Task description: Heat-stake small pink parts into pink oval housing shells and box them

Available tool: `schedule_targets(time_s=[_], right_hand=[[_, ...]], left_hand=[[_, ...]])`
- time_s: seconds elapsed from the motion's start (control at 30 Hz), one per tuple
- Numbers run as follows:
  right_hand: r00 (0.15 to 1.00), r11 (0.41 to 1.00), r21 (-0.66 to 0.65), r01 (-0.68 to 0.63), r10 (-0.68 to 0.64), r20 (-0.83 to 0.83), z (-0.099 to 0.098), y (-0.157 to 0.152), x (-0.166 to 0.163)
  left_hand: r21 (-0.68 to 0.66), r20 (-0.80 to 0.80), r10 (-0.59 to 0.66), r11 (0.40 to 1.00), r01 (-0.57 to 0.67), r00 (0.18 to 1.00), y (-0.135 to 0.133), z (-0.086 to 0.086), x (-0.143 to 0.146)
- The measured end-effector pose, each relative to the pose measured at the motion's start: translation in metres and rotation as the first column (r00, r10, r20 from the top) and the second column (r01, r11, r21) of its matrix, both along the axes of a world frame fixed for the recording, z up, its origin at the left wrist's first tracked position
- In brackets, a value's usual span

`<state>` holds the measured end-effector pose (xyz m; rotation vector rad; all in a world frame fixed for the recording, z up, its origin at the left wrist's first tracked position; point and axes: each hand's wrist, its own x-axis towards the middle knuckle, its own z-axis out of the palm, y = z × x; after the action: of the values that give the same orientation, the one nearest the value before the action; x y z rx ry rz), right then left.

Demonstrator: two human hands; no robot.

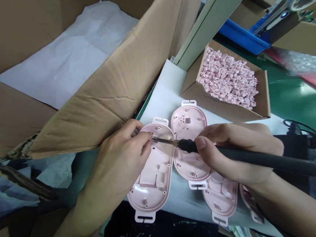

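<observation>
My right hand (230,149) grips a soldering iron (187,145) by its black handle. The iron's metal tip points left, into the upper part of a pink plastic shell (151,173) with white strap loops at both ends. Over that shell's upper left side lies my left hand (125,157), thumb and forefinger pinched together right at the iron's tip; whatever they hold is too small and covered to make out. A second pink shell (190,170) stands just right of the first, partly behind the iron and my right hand.
More pink shells (220,197) lie to the lower right. An open cardboard box (264,93) full of small pink parts sits at the back right of the white table (168,78). On the left, a large carton (113,96) with white paper (69,56) inside borders the work area.
</observation>
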<state>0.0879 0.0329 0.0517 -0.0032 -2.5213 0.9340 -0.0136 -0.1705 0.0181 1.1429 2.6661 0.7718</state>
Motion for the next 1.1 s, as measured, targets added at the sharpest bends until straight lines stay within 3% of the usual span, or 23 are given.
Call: schedule_targets(time_s=[1.1], right_hand=[[1.0,1.0,-0.006,-0.001,0.001,0.009,0.0004,-0.0001,0.0012]], left_hand=[[-0.037,0.003,0.01,0.999,-0.01,1.0,0.0021,0.0032,-0.0004]])
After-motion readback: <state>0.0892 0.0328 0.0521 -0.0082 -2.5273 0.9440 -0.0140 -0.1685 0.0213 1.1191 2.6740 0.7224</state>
